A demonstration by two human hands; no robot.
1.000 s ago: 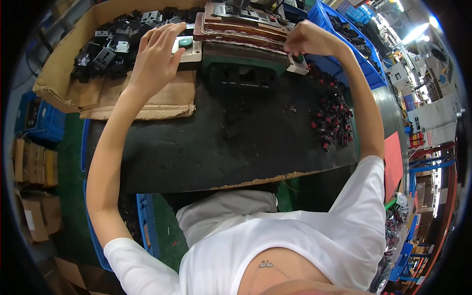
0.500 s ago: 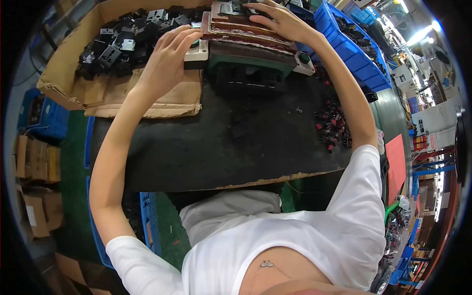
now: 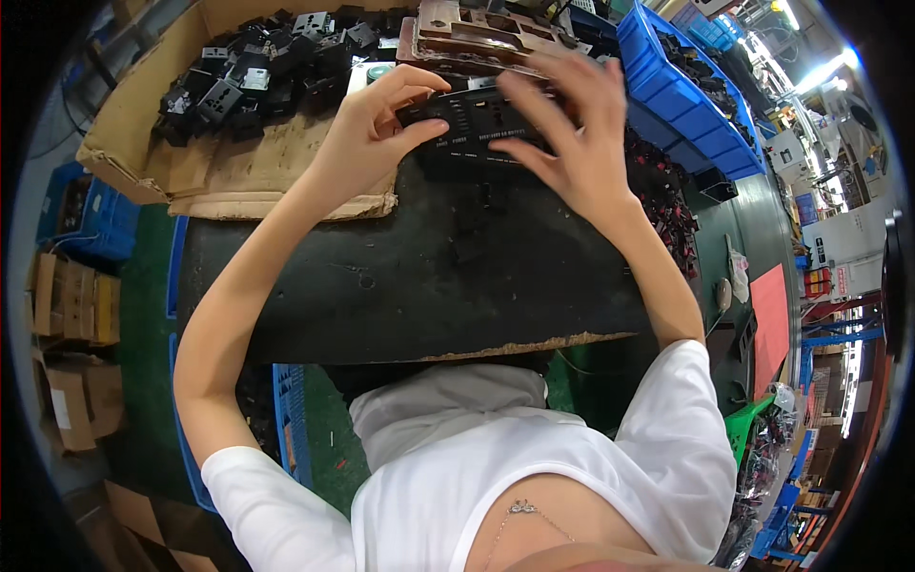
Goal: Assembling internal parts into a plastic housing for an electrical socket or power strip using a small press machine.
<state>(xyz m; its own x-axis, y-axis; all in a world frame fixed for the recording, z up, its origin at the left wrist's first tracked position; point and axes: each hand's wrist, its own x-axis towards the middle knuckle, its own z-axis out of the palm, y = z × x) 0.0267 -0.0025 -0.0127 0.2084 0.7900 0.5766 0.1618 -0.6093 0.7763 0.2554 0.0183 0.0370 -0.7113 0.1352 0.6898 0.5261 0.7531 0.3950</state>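
My left hand (image 3: 357, 133) is closed on the left end of a black plastic panel (image 3: 472, 116), thumb in front and fingers behind. White markings and cut-outs show on the panel's face. At its right end, my right hand (image 3: 591, 138) has its fingers apart; they are blurred by motion, and I see nothing held in them. Just behind the panel stands a brown layered fixture (image 3: 457, 40) with recesses in its top. Below the panel sits another dark part with white markings (image 3: 464, 154), mostly hidden.
An open cardboard box (image 3: 119, 143) with many black socket parts (image 3: 224, 95) stands at the back left, near a green-buttoned white control box (image 3: 358, 78). At the back right is a blue bin (image 3: 658, 71). Small red and black pieces (image 3: 672, 205) lie on the black table (image 3: 429, 296).
Both hands have come down and toward me from the fixture. A black panel is now in my left hand, in front of the fixture; my right hand has left the fixture's top.
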